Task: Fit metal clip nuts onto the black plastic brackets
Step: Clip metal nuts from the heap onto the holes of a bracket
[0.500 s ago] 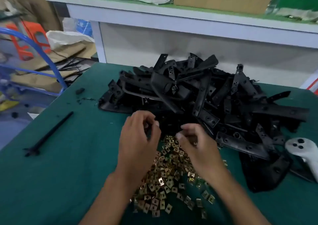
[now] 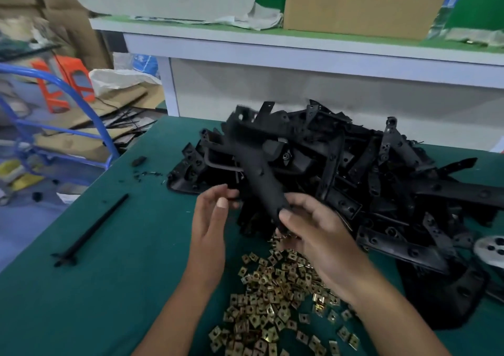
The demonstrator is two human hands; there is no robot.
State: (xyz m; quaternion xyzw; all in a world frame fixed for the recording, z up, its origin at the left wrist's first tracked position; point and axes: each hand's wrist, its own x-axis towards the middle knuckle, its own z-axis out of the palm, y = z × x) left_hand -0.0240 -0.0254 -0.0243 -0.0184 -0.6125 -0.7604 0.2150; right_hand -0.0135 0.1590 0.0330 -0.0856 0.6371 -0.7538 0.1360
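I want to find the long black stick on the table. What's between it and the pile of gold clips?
In the head view, only bare green table lies between the black stick and the clip nuts, until the left forearm beside the clips.

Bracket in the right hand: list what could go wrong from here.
1. The right hand grips the long bracket only at its near end; the far end could tip into the bracket pile.
2. The left hand looks empty, so no clip nut is ready.
3. The loose clip nuts below could scatter if the bracket drops.
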